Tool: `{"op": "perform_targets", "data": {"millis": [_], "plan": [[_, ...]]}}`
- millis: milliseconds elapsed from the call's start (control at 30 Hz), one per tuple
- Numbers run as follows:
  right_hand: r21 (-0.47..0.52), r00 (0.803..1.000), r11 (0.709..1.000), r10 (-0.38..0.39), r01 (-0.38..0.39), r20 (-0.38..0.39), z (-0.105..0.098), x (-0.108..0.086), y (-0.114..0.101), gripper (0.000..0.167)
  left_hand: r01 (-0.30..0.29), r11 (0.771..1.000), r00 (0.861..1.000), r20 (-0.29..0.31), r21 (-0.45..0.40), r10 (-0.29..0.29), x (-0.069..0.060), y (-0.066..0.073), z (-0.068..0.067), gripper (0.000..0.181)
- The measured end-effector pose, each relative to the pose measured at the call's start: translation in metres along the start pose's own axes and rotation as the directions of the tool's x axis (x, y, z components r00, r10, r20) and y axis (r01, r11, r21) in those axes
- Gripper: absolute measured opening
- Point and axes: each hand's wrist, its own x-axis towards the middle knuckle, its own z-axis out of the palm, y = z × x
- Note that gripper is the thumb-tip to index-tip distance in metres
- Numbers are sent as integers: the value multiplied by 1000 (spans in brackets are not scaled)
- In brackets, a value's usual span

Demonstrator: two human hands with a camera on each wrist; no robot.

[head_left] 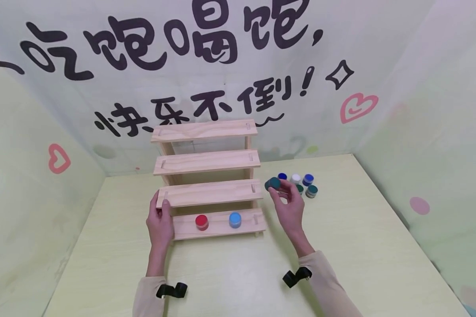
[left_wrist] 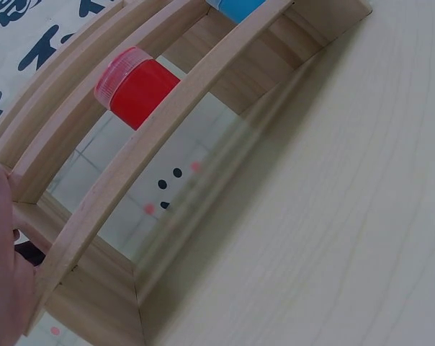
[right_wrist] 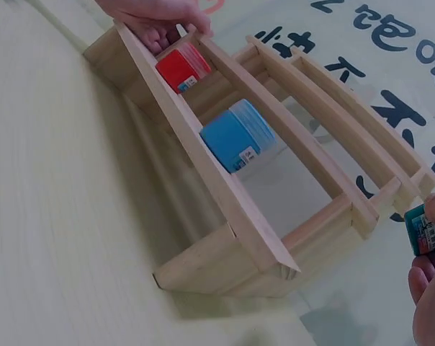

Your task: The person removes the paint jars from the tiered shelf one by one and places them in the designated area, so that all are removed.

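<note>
A four-tier wooden step rack (head_left: 212, 193) stands on the table, its steps rising toward the back. At its left end my left hand (head_left: 160, 225) grips the second board from the bottom, thumb on top. On the lowest board sit a red paint jar (head_left: 201, 222) and a light blue paint jar (head_left: 235, 220), set apart from each other. Just off the rack's right side, my right hand (head_left: 291, 208) pinches a dark green paint jar (head_left: 273, 183) between thumb and fingers, raised above the table. In the right wrist view this green jar (right_wrist: 423, 232) shows a printed label.
Several more jars stand on the table to the right of the rack, among them a white jar (head_left: 295, 178), a blue jar (head_left: 308, 179) and a green jar (head_left: 311, 191). A printed cloth wall (head_left: 301, 132) rises behind the table, with more cloth on both sides.
</note>
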Motion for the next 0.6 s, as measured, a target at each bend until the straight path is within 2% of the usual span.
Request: {"op": "perform_targets", "data": {"millis": [400,533,600], "plan": [[-124,1000,992,5,-7,-18,-25,1,16,36,13,1000,1000,-1,1,-13,1,-1,0,47],[-185,1000,983,10,-15,-28,-33,-1,27,35,19,1000,1000,7,-5,-19,1,-1,0,48],[-210,999,977,24,-31,-36,-38,-2,40,35,23,1000,1000,11,-8,-23,1,-1,0,48]]}}
